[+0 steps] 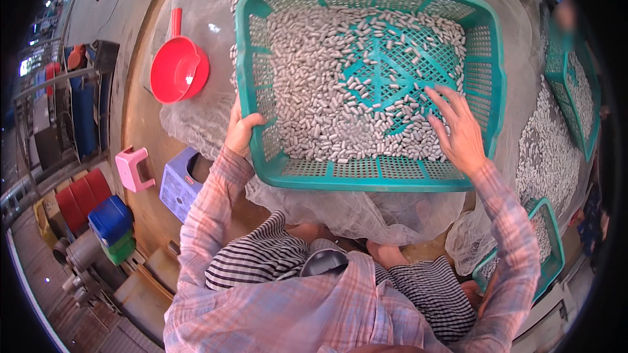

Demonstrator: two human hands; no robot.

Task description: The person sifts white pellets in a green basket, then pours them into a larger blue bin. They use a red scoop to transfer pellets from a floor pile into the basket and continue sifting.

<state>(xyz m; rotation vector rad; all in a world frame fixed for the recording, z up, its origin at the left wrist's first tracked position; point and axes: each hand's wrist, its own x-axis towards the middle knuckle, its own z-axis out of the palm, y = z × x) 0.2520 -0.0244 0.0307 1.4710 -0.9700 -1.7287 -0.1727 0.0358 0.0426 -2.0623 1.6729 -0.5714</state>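
In front of me is a rectangular green plastic basket point(373, 183) with lattice sides and bottom. Small pale grey cylindrical pieces point(307, 85) lie in it, thick on the left and near sides and sparse at the centre right, where the green lattice shows. My left hand point(241, 129) is closed on the basket's left rim, its thumb over the edge. Over the near right part of the basket my right hand point(456, 132) is open, fingers spread just above or touching the pieces. It holds nothing that I can see.
A red dipper point(179, 70) lies to the left on translucent sheeting point(366, 212). Pink point(135, 168) and purple point(180, 183) stools stand at the lower left. More pieces point(546, 150) cover the sheet at right, beside other green baskets point(558, 258). A person point(564, 16) is at the far right.
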